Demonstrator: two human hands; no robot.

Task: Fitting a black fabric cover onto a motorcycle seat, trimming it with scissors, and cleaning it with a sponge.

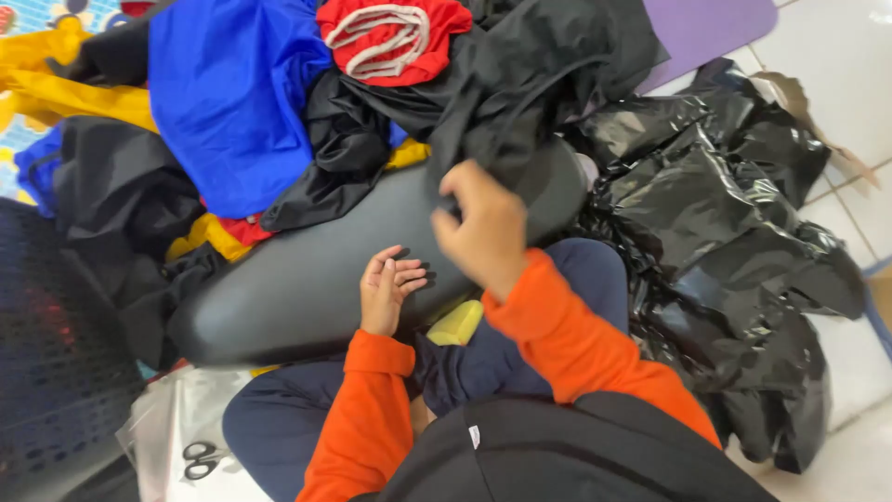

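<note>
A smooth, dark grey cloth [307,279] with a dull leathery sheen lies stretched across the person's lap, running from lower left up to upper right. The left hand [390,284] rests flat and released on its near edge, fingers together. The right hand [478,228] is raised over the cloth's upper end, fingers curled and pinching a fold of crinkled black fabric [530,84] that drapes down from the heap behind. That heap holds a blue garment [232,93], a red piece with white trim [390,37] and yellow fabric [65,88]. A black plastic bag [734,242] lies crumpled on the floor to the right. Scissors [200,458] lie at lower left.
</note>
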